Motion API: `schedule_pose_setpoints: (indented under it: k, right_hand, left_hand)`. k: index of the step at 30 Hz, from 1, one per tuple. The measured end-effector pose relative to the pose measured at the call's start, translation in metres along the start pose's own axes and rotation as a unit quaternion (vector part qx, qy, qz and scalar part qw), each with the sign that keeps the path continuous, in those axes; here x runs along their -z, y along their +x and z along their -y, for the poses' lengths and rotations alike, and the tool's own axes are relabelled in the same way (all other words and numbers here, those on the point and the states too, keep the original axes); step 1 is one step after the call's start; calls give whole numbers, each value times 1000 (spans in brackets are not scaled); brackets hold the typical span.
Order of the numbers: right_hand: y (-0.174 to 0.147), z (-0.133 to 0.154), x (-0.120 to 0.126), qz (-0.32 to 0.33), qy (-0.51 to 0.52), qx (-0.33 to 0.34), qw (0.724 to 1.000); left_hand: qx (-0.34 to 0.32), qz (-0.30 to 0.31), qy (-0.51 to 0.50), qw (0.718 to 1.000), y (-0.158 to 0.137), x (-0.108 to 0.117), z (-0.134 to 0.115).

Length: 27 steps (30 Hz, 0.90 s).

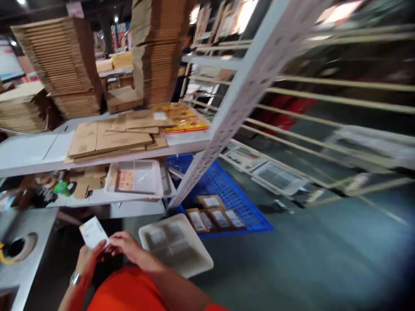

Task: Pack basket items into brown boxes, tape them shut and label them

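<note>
A white printed label or card [94, 232] is pinched in my left hand [88, 259], with the thumb lying on its lower edge. The left wrist wears a metal watch [75, 278]. My right hand [126, 245] meets the card at its lower right corner, fingers drawn together there. Blur hides exactly how the right fingertips grip. Just right of that hand is a white perforated plastic basket [197, 255], seen from above.
A blue crate [256, 222] on the floor holds several labelled brown packets [220, 218]. A white shelf post [223, 116] slants upward beside it. Flattened cardboard boxes [110, 136] lie on the shelf above. A tape roll [27, 248] sits on the metal table [35, 270] at left.
</note>
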State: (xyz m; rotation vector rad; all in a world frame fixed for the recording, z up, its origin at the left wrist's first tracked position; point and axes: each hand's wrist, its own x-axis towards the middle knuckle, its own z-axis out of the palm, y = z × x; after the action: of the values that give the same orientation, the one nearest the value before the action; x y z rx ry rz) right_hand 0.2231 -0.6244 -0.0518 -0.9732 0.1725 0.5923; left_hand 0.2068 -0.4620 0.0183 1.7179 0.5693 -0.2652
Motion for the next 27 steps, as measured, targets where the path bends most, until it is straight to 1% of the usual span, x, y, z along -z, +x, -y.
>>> schedule_pose_setpoints:
  k: [2,4,7,11,20,24,27]
  right_hand:
    - [1,5,6,8,15,-1,1000]
    - [2,11,12,13,24,-6,1000]
    - [2,19,19,6,33,-6,999]
    - [4,23,22,9,37,-21,999]
    - [10,15,21,12,40,-46,998]
    - [12,10,22,17,34,-57,998]
    - [15,7,24,23,23,-67,997]
  left_hand:
    - [31,16,-63,997,3,-3,-1]
    - [50,18,-90,995,10,-8,-8]
    - [57,0,-112,992,16,-17,-17]
    - [63,-7,-140,988,16,-21,-17]
    - [80,-35,-142,986,16,-16,-6]
    - [92,-36,-148,984,16,-15,-3]
    - [104,-48,-149,982,15,-14,1]
